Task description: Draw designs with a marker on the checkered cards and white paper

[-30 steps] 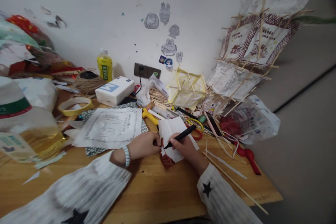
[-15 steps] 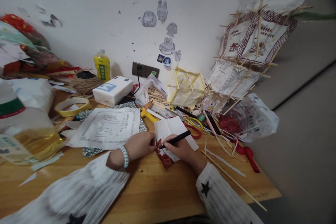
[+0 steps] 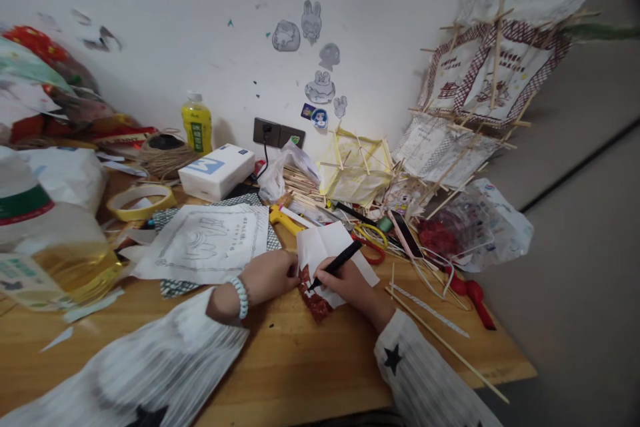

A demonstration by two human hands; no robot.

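Note:
My right hand (image 3: 345,280) is closed around a black marker pen (image 3: 343,260), its tip down on a small dark red patterned paper piece (image 3: 315,307) with white patches. At the left edge of this piece, my left hand (image 3: 270,277) has its fingers curled and pressed together, seeming to hold it to the table; the fingertips are partly hidden. A creased white paper sheet (image 3: 323,240) lies under and behind my right hand. Left of my left hand rests a white sheet with a line drawing (image 3: 205,243), on top of a dark patterned sheet (image 3: 173,289).
Behind my hands lie a yellow tool (image 3: 286,220), scissors (image 3: 370,237) and a phone (image 3: 405,233). A tape roll (image 3: 167,197), a white box (image 3: 217,173) and a large oil bottle (image 3: 75,253) stand left. Thin sticks (image 3: 445,343) and a stick-and-paper lantern (image 3: 490,73) are right.
The pen in my right hand has tilted more upright, and its tip has shifted slightly right and down on the red piece. My left hand stays in place on the piece's edge.

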